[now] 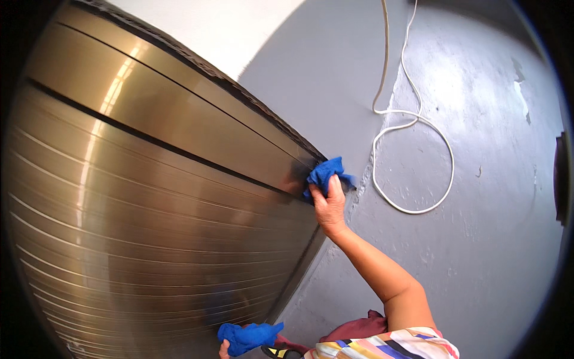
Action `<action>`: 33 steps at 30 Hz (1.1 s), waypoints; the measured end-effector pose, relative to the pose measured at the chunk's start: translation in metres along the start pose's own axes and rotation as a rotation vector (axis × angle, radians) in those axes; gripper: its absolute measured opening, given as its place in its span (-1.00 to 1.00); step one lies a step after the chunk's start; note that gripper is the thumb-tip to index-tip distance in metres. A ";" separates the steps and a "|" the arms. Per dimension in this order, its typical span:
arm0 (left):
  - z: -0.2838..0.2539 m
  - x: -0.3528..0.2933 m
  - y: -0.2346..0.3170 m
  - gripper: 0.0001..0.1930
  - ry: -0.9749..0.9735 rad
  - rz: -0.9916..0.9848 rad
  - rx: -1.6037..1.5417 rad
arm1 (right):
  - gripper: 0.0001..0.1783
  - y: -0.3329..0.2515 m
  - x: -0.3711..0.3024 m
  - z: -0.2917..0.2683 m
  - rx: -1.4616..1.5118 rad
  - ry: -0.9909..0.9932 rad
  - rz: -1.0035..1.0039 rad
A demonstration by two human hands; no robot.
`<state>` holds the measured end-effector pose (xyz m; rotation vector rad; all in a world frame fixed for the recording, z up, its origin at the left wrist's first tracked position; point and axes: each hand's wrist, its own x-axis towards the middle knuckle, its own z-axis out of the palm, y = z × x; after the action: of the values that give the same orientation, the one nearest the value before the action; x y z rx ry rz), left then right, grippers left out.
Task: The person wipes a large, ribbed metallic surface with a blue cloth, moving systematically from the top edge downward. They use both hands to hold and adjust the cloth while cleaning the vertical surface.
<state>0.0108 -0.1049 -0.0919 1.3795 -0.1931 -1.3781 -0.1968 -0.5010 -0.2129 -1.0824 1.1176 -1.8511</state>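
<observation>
My right hand grips a crumpled blue cloth, with the arm stretched out. This cloth lies against the far right corner of a shiny brownish metal panel, where the panel meets the grey wall. Low in the picture, my left hand has a second blue cloth bunched in it, in front of the panel's lower part. Only a bit of that hand shows; the cloth hides the rest. A blurred blue reflection appears on the metal near it.
A looped white cable hangs against the grey wall, right of my right hand. Dark gaps and many parallel grooves cross the panel, and a rough dark edge borders its top. A dark object sits at the far right.
</observation>
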 end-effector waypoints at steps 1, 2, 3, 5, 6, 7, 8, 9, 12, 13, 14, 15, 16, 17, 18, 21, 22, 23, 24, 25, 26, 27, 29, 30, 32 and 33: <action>-0.001 -0.003 0.002 -0.23 0.005 0.010 -0.007 | -0.82 -0.010 0.002 -0.001 0.055 -0.019 0.034; -0.001 -0.003 -0.007 -0.24 0.001 0.012 -0.028 | -0.82 -0.014 0.000 -0.004 0.043 -0.014 0.033; -0.005 -0.002 -0.003 -0.24 -0.005 0.009 -0.023 | -0.82 -0.018 -0.001 -0.005 0.033 -0.008 0.033; -0.012 -0.001 -0.005 -0.26 -0.006 0.037 -0.045 | -0.84 -0.038 -0.003 0.000 0.056 -0.028 0.053; -0.014 -0.004 -0.005 -0.26 -0.005 0.039 -0.051 | -0.83 -0.046 0.001 -0.001 0.033 -0.017 -0.024; -0.017 -0.004 -0.005 -0.27 -0.005 0.049 -0.056 | -0.83 -0.052 0.004 0.002 0.015 -0.007 -0.098; -0.017 -0.004 -0.006 -0.28 -0.012 0.052 -0.067 | -0.82 -0.056 0.008 0.001 -0.011 0.004 -0.182; -0.018 -0.005 -0.006 -0.28 -0.017 0.055 -0.068 | -0.72 -0.047 0.006 0.000 -0.069 -0.070 -0.138; -0.023 0.002 -0.004 -0.30 -0.051 0.054 -0.083 | -0.61 -0.010 -0.009 0.002 -0.142 0.024 -0.189; -0.026 0.002 -0.003 -0.30 -0.060 0.060 -0.088 | -0.58 0.001 -0.018 -0.004 -0.151 -0.029 -0.109; -0.030 0.001 -0.003 -0.31 -0.064 0.062 -0.092 | -0.61 -0.001 -0.024 -0.004 -0.168 -0.001 -0.163; -0.033 0.002 -0.001 -0.32 -0.075 0.063 -0.096 | -0.64 -0.003 -0.021 -0.008 -0.124 -0.064 -0.111; -0.032 0.001 0.007 -0.32 -0.060 0.070 -0.099 | -0.67 -0.014 -0.015 -0.005 -0.074 -0.136 -0.036; -0.038 -0.003 0.008 -0.33 -0.056 0.076 -0.100 | -0.75 -0.029 -0.010 -0.001 -0.018 -0.150 -0.047; -0.041 -0.006 0.011 -0.33 -0.049 0.071 -0.110 | -0.78 -0.045 -0.009 -0.003 0.011 -0.183 -0.103; -0.039 0.002 0.016 -0.35 -0.102 0.043 -0.103 | -0.86 -0.064 -0.002 -0.016 -0.063 -0.277 -0.318; -0.039 0.004 0.020 -0.35 -0.122 0.026 -0.100 | -0.87 -0.062 -0.001 -0.021 -0.123 -0.321 -0.292; -0.039 0.007 0.021 -0.36 -0.149 0.000 -0.093 | -0.87 -0.059 0.002 -0.026 -0.192 -0.367 -0.266; -0.039 0.012 0.022 -0.36 -0.176 -0.022 -0.088 | -0.88 -0.058 0.002 -0.028 -0.260 -0.411 -0.240; -0.040 0.015 0.024 -0.37 -0.205 -0.042 -0.085 | -0.89 -0.067 0.000 -0.026 -0.192 -0.341 -0.182; -0.041 0.017 0.025 -0.37 -0.232 -0.071 -0.075 | -0.88 -0.068 -0.002 -0.027 -0.191 -0.315 -0.197; -0.040 0.020 0.025 -0.38 -0.257 -0.099 -0.068 | -0.88 -0.072 -0.004 -0.031 -0.156 -0.327 -0.189; -0.038 0.024 0.025 -0.39 -0.297 -0.159 -0.046 | -0.88 -0.082 -0.005 -0.037 -0.147 -0.362 -0.177; -0.037 0.029 0.025 -0.39 -0.327 -0.188 -0.047 | -0.87 -0.085 -0.004 -0.039 -0.179 -0.394 -0.175; -0.039 0.037 0.023 -0.39 -0.378 -0.234 -0.030 | -0.86 -0.092 -0.002 -0.043 -0.245 -0.453 -0.172; -0.040 0.041 0.021 -0.39 -0.402 -0.253 -0.017 | -0.85 -0.092 -0.002 -0.047 -0.283 -0.460 -0.178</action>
<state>0.0661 -0.1206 -0.1124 1.1274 -0.2766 -1.8591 -0.2515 -0.4496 -0.1421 -1.7153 1.0472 -1.4828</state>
